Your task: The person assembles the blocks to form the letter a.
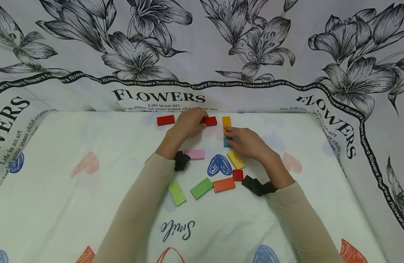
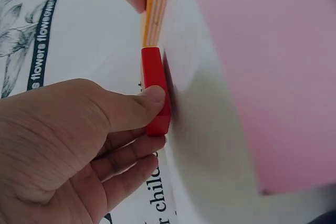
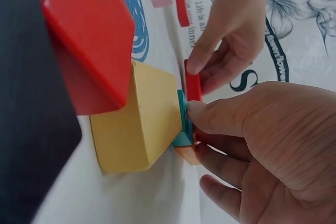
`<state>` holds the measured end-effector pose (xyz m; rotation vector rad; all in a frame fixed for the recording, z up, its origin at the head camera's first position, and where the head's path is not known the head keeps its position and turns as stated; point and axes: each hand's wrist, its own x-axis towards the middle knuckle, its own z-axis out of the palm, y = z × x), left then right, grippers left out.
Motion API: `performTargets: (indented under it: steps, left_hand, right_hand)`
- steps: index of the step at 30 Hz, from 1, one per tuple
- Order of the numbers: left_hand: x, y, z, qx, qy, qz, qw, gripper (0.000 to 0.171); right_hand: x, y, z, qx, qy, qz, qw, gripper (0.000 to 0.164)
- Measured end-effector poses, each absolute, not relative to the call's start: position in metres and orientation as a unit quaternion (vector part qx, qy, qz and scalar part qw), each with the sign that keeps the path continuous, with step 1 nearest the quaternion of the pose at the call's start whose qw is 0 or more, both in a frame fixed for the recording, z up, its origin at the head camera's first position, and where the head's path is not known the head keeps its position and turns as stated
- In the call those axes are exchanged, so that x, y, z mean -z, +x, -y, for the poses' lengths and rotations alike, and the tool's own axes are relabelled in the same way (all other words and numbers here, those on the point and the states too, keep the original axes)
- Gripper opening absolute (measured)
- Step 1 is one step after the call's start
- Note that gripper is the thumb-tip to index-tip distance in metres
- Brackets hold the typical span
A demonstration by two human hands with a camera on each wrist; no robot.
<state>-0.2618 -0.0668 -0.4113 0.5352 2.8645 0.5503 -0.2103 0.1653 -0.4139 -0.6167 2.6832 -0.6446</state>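
My left hand [image 1: 190,122] pinches one end of a red block [image 1: 211,121] near the far edge of the white cloth. In the left wrist view the thumb lies on that red block [image 2: 156,85], the fingers beneath it. Its far end is right at an orange-yellow block [image 1: 226,121]. My right hand [image 1: 248,141] holds a small teal block [image 1: 226,142] between thumb and fingers, its fingertips also right by the orange-yellow block. In the right wrist view the thumb rests on the teal block [image 3: 182,124], close past a yellow block [image 3: 142,124].
Another red block [image 1: 166,120] lies left of the left hand. A pink block [image 1: 194,154] sits near the left wrist. Nearer me curve a yellow block [image 1: 236,159], a small red block [image 1: 237,175], an orange block [image 1: 224,185], a green block [image 1: 202,188] and a light green block [image 1: 177,193].
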Motion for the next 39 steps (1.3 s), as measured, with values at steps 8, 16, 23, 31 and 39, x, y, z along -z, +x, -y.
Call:
performTargets:
  steps: [8,16,23,31,39]
  left_hand:
    - [0.409,-0.277,0.06,-0.166,0.18,-0.964,0.101,0.034]
    - [0.413,-0.281,0.056,-0.169,0.173,-0.964,0.109,0.036]
    - [0.41,-0.281,0.053,-0.157,0.176,-0.965,0.115,0.035]
    - [0.416,-0.279,0.051,-0.167,0.181,-0.962,0.115,0.036]
    - [0.414,-0.282,0.046,-0.174,0.19,-0.96,0.108,0.037]
  right_hand:
    - [0.414,-0.212,-0.161,0.223,-0.205,-0.938,0.167,0.046]
    - [0.415,-0.209,-0.158,0.223,-0.201,-0.938,0.175,0.046]
    - [0.416,-0.208,-0.157,0.227,-0.211,-0.935,0.172,0.046]
    - [0.418,-0.209,-0.159,0.206,-0.223,-0.938,0.166,0.046]
    - [0.413,-0.21,-0.163,0.204,-0.227,-0.94,0.154,0.046]
